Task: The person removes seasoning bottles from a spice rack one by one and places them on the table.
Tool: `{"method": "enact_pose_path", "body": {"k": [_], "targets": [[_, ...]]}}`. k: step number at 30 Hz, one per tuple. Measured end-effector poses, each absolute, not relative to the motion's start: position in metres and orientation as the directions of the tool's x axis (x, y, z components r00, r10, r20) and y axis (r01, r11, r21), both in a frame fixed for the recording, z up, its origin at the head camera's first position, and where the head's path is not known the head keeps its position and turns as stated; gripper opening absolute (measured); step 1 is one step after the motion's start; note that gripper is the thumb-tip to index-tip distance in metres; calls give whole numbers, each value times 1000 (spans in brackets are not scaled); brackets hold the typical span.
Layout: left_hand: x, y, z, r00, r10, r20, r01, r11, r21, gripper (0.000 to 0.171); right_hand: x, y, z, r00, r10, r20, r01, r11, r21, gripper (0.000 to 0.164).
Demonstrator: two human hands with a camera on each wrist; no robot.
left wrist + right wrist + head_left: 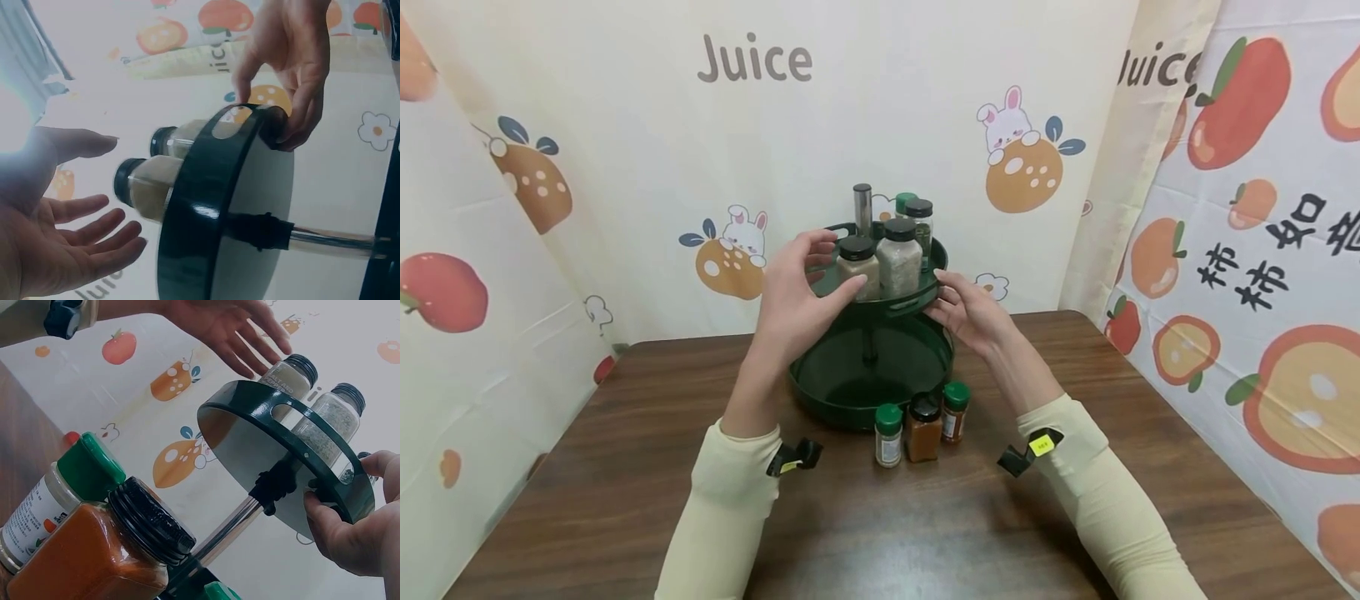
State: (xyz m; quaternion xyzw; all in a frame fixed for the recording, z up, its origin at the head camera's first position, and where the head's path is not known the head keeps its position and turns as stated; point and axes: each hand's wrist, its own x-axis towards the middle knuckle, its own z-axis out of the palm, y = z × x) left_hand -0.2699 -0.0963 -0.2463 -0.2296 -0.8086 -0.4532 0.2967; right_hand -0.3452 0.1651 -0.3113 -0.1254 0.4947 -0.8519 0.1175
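Note:
A dark green two-tier spice rack stands on the table, its upper tray (917,300) on a metal pole above the lower tray (820,408). My right hand (972,315) pinches the upper tray's right rim, thumb above and fingers below. At the left, my left hand (797,292) is spread beside a black-lidded jar of pale powder (859,271); in the left wrist view its relaxed fingers (94,237) are apart from the jar. Next to that jar stands a taller jar of whitish grains (899,262). Behind them are a black-lidded jar (921,218) and a green-capped one (905,202), partly hidden.
On the brown wooden table (647,467), before the rack, stand a green-capped shaker (888,442), a black-lidded jar of orange-brown spice (923,433) and a green-capped red spice bottle (955,417). A printed curtain (880,100) hangs behind and at both sides.

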Motion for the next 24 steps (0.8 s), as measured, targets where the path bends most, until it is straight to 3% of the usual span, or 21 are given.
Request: {"method": "enact_pose_path", "body": {"k": [5, 15, 24], "targets": [[-283, -91, -249, -705, 94, 703, 653, 473, 591, 60, -345, 166, -310, -941, -321, 108, 71, -497, -865, 70], [-298, -90, -255, -709, 138, 692, 647, 520, 558, 61, -344, 165, -311, -942, -319, 104, 72, -495, -866, 64], [-305, -88, -257, -736, 169, 655, 633, 514, 579, 63, -345, 165, -310, -941, -322, 108, 71, -499, -864, 68]]}}
